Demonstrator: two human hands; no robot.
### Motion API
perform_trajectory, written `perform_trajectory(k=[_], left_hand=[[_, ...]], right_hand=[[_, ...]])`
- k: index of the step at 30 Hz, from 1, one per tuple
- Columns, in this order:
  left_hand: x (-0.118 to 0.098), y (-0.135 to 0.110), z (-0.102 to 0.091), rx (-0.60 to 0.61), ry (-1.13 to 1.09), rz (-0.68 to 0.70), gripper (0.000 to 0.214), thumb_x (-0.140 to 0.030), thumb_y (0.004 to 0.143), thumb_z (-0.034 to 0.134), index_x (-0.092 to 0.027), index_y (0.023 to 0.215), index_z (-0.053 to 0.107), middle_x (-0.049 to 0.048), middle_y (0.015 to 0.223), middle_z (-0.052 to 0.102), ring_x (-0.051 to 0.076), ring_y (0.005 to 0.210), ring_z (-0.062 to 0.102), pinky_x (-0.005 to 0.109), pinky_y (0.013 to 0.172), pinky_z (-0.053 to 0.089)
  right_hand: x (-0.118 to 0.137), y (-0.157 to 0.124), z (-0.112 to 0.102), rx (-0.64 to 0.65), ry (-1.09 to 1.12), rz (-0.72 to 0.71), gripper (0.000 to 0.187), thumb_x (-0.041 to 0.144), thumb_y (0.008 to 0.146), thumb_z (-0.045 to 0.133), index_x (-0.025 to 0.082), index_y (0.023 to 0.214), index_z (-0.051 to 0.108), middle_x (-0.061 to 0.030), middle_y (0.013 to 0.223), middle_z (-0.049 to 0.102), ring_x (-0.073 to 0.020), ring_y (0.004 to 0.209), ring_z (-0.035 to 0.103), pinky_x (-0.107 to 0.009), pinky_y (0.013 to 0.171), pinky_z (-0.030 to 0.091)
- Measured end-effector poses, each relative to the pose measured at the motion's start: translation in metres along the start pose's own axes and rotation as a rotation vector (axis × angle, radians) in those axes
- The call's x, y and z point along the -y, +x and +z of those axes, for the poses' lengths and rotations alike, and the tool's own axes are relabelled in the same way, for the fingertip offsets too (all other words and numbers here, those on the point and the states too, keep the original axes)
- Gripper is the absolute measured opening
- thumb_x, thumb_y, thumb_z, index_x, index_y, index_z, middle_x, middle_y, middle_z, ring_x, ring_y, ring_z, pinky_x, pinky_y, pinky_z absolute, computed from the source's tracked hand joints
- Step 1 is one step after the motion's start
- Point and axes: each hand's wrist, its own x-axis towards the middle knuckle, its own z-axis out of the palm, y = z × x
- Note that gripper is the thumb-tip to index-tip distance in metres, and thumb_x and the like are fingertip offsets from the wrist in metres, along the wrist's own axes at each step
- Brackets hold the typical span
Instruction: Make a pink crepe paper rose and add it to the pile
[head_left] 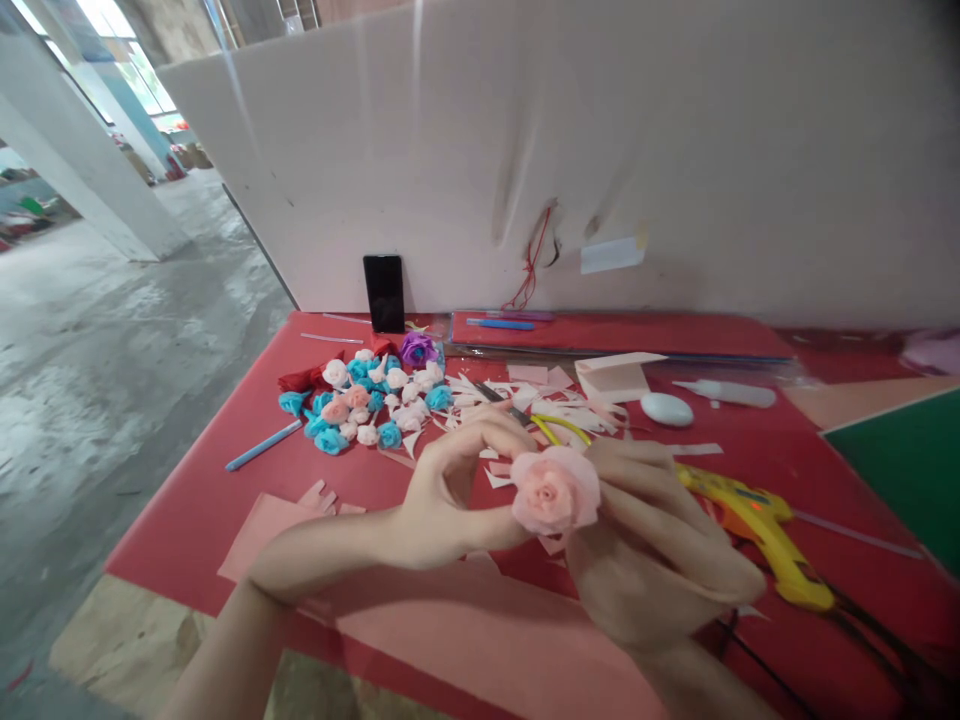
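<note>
A pink paper rose [555, 488] is held between both hands above the red table [195, 510]. My left hand [450, 490] pinches its left edge, thumb underneath and fingers curled over the top. My right hand [660, 540] is wrapped around the flower's right side and base. Just beyond the hands lie yellow-handled scissors [551, 425] among pink paper scraps [525, 395].
A pile of small blue, white, pink and purple paper flowers [367, 400] lies at the back left. A yellow glue gun [765, 530] rests by my right hand. A black phone [384, 292] leans on the white wall. Pink paper sheets [487, 620] lie in front.
</note>
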Motion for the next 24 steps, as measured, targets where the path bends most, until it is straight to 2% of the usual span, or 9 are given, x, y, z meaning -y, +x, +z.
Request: perform_trajectory(k=[3, 6, 8, 11, 14, 19, 22, 24], left_hand=[[-0.001, -0.001, 0.001, 0.022, -0.025, -0.019, 0.018, -0.029, 0.080, 0.067, -0.018, 0.078, 0.052, -0.0016, 0.071, 0.049, 0.012, 0.070, 0.051, 0.027, 0.068, 0.047], [0.001, -0.001, 0.001, 0.008, -0.067, -0.016, 0.018, -0.030, 0.080, 0.068, -0.019, 0.083, 0.054, -0.0006, 0.075, 0.052, 0.011, 0.075, 0.053, 0.026, 0.073, 0.047], [0.004, 0.000, 0.001, -0.021, -0.081, -0.020, 0.017, -0.031, 0.081, 0.067, -0.019, 0.087, 0.057, 0.0006, 0.080, 0.055, 0.011, 0.079, 0.054, 0.025, 0.076, 0.048], [0.008, 0.002, -0.001, -0.062, -0.062, -0.018, 0.013, -0.029, 0.084, 0.065, -0.019, 0.090, 0.060, 0.0015, 0.084, 0.056, 0.011, 0.081, 0.054, 0.024, 0.077, 0.048], [0.010, 0.005, -0.004, -0.034, 0.012, 0.032, 0.012, -0.029, 0.085, 0.064, -0.020, 0.091, 0.061, 0.0020, 0.085, 0.057, 0.012, 0.083, 0.055, 0.026, 0.078, 0.048], [0.008, 0.007, -0.010, 0.055, 0.207, 0.158, 0.007, -0.028, 0.086, 0.061, -0.021, 0.086, 0.061, 0.0018, 0.081, 0.055, 0.014, 0.080, 0.056, 0.031, 0.075, 0.049], [0.008, 0.009, -0.011, 0.053, 0.281, 0.219, 0.006, -0.027, 0.086, 0.061, -0.021, 0.083, 0.061, 0.0009, 0.076, 0.056, 0.013, 0.074, 0.054, 0.032, 0.071, 0.047], [0.009, 0.010, -0.010, 0.046, 0.301, 0.235, 0.006, -0.026, 0.085, 0.062, -0.021, 0.082, 0.061, 0.0009, 0.075, 0.056, 0.013, 0.074, 0.054, 0.032, 0.070, 0.046]], right_hand=[[0.001, 0.001, -0.002, -0.001, -0.008, -0.034, 0.046, 0.009, 0.076, 0.068, 0.044, 0.105, 0.070, 0.0025, 0.077, 0.071, -0.0210, 0.068, 0.057, -0.039, 0.060, 0.043], [0.002, 0.003, -0.003, -0.014, 0.053, 0.012, 0.041, 0.009, 0.075, 0.069, 0.043, 0.100, 0.072, 0.0015, 0.074, 0.070, -0.0207, 0.068, 0.056, -0.039, 0.061, 0.043], [0.001, 0.006, -0.003, 0.042, 0.153, 0.115, 0.033, 0.012, 0.076, 0.068, 0.041, 0.093, 0.074, 0.0010, 0.073, 0.070, -0.0206, 0.069, 0.055, -0.039, 0.062, 0.044], [-0.005, 0.011, -0.003, 0.192, 0.353, 0.303, 0.017, 0.021, 0.077, 0.070, 0.036, 0.081, 0.077, -0.0002, 0.069, 0.069, -0.0195, 0.065, 0.054, -0.038, 0.061, 0.046], [-0.015, 0.016, 0.001, 0.265, 0.478, 0.366, 0.006, 0.031, 0.076, 0.072, 0.034, 0.073, 0.077, -0.0008, 0.061, 0.067, -0.0176, 0.059, 0.051, -0.036, 0.055, 0.046], [-0.030, 0.024, 0.007, 0.333, 0.585, 0.366, 0.011, 0.041, 0.069, 0.076, 0.033, 0.061, 0.075, 0.0007, 0.052, 0.062, -0.0157, 0.053, 0.050, -0.034, 0.052, 0.047], [-0.032, 0.026, 0.008, 0.358, 0.605, 0.403, 0.013, 0.040, 0.064, 0.080, 0.032, 0.057, 0.074, 0.0006, 0.049, 0.061, -0.0156, 0.052, 0.051, -0.034, 0.054, 0.048], [-0.032, 0.026, 0.008, 0.341, 0.605, 0.449, 0.019, 0.048, 0.063, 0.079, 0.031, 0.054, 0.073, -0.0003, 0.048, 0.061, -0.0164, 0.053, 0.051, -0.034, 0.053, 0.047]])
